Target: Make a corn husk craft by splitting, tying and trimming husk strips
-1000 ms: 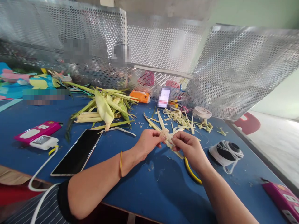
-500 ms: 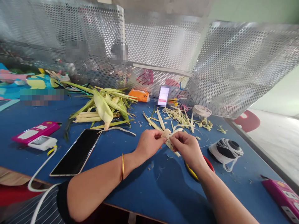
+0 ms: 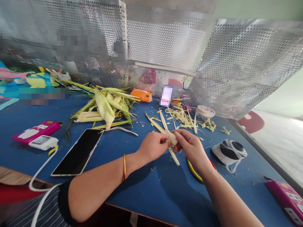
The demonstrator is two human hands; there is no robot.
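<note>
Between my two hands is a piece of folded pale corn husk (image 3: pixel 172 140), with long strips sticking out away from me and one hanging toward me. My left hand (image 3: pixel 153 145), below a gold bangle (image 3: pixel 124 167), pinches it from the left. From the right, the thumb and fingers of my right hand (image 3: pixel 189 143) are closed on the same piece. A red and yellow ring-shaped thing (image 3: pixel 194 171), perhaps tool handles, lies partly hidden under my right wrist.
A heap of green corn husks (image 3: pixel 104 108) lies left of centre, beside a dark tablet (image 3: pixel 78 153). Husk scraps (image 3: pixel 182 116) are scattered behind my hands. A spool of white thread (image 3: pixel 229 152) stands right. Perforated metal panels (image 3: pixel 163 41) close off the back.
My fingers have shifted on the husk; my right hand now wraps it higher up. The loose strip beside my right fingers is folded in, and the lower strip points further toward me.
</note>
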